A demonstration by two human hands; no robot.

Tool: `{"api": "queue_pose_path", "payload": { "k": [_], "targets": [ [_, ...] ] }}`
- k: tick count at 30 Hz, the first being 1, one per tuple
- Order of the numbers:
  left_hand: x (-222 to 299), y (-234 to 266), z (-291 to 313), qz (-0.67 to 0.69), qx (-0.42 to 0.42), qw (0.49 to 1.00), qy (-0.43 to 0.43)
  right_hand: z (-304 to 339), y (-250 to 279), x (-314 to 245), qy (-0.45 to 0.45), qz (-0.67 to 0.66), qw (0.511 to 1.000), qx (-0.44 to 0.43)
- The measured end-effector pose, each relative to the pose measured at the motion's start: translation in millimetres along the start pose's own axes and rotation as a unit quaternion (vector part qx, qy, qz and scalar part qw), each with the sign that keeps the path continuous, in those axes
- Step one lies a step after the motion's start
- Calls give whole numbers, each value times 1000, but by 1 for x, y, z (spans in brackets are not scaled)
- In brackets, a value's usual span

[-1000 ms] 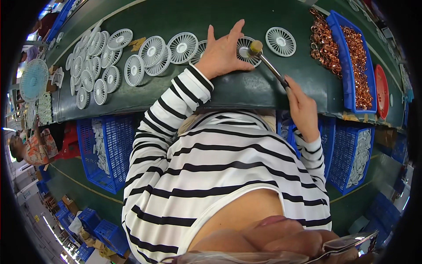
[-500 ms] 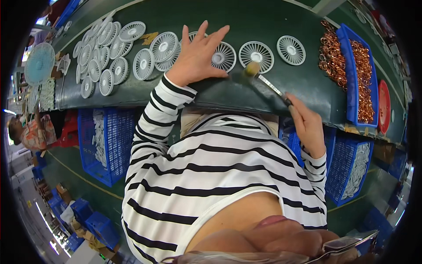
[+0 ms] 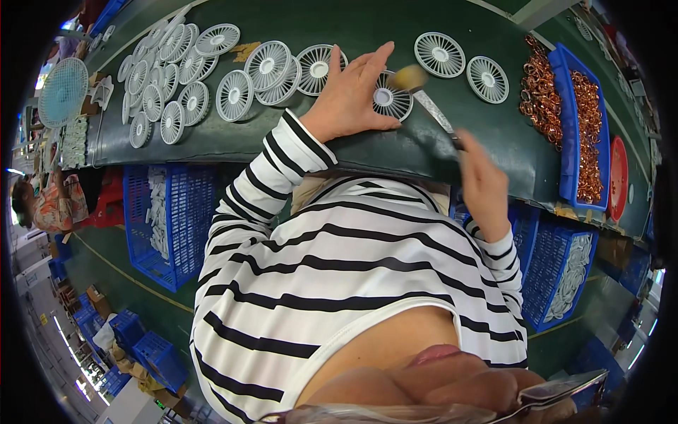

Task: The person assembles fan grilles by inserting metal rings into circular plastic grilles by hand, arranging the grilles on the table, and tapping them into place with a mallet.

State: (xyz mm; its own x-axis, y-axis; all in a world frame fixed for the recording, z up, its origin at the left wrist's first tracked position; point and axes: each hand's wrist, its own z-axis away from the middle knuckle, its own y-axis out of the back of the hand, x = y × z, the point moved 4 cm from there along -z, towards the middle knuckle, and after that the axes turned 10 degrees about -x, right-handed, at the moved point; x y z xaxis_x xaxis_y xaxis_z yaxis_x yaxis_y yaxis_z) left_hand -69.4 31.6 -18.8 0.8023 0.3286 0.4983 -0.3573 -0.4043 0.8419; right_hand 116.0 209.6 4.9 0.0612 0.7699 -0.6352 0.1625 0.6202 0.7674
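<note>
My right hand grips a hammer by its handle, with the blurred yellowish head raised over the right part of a white spoked plastic disc. Around the left side of this disc, my left hand rests with fingers stretched out and the thumb apart along the near edge. The hand covers part of the disc, and whether the fingers press on it is hidden. Just beyond the hammer head lies another spoked disc, with one more disc to its right.
A pile of spoked discs spreads over the green table's left side. At the right, copper-coloured rings lie beside a blue tray of more rings, near a red dish. Blue crates stand below the table; a person is at far left.
The disc formerly under the hammer now lies farther away and to the right. My left hand and the disc beside it have shifted right. The hammer is still in my right hand.
</note>
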Motion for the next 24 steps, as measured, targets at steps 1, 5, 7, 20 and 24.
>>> {"api": "queue_pose_path", "payload": {
  "k": [1,5,7,20,24],
  "targets": [
    [-4,-1,1,19,-8,1000,24,-6,-11,4,-34,57,995,-71],
    [-14,-8,6,47,-5,998,44,-2,13,-16,10,-43,999,1],
    [-13,-8,11,60,5,997,56,-9,3,-22,47,-30,998,13],
    [-57,55,35,-145,23,987,64,-3,-16,-7,25,-29,986,-165],
    [-35,35,30,-88,16,995,37,-20,4,-11,-42,-9,997,-56]
  ]
}}
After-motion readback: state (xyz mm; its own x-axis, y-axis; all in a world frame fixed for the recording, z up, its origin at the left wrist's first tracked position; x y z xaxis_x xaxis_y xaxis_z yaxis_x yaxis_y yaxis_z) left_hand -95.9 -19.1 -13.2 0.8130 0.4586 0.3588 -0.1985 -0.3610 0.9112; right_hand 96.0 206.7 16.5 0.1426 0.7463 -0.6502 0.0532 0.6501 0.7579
